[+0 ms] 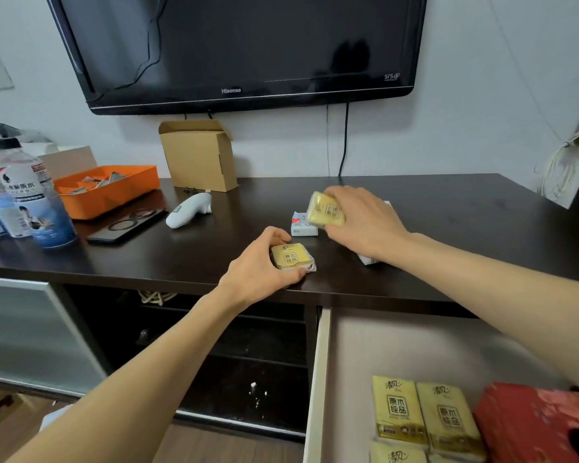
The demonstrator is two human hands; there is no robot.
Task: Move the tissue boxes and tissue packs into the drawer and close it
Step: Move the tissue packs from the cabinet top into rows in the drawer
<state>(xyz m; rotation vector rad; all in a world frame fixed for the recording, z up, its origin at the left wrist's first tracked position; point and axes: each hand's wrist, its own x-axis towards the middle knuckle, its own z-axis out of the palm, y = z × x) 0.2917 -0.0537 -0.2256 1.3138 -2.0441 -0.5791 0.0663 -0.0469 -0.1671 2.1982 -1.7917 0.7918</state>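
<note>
fingers (283, 233) of the left hand (258, 272) grip a yellow tissue pack (291, 257) lying near the cabinet top's (448, 208) front edge, under a hisense tv (238, 48); the right hand (361, 222) clasps a second yellow pack (326, 210), lifted above a white pack (303, 225). in the open drawer (381, 345) lie a red tissue box (535, 422) and at least three yellow packs (398, 412) printed 原木纯品.

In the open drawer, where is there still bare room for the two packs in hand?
The drawer's whole back half is bare, from its white left wall to under the right arm. The front is crowded: yellow packs lie side by side against the red box. A bare strip remains between the left wall and the packs.
</note>
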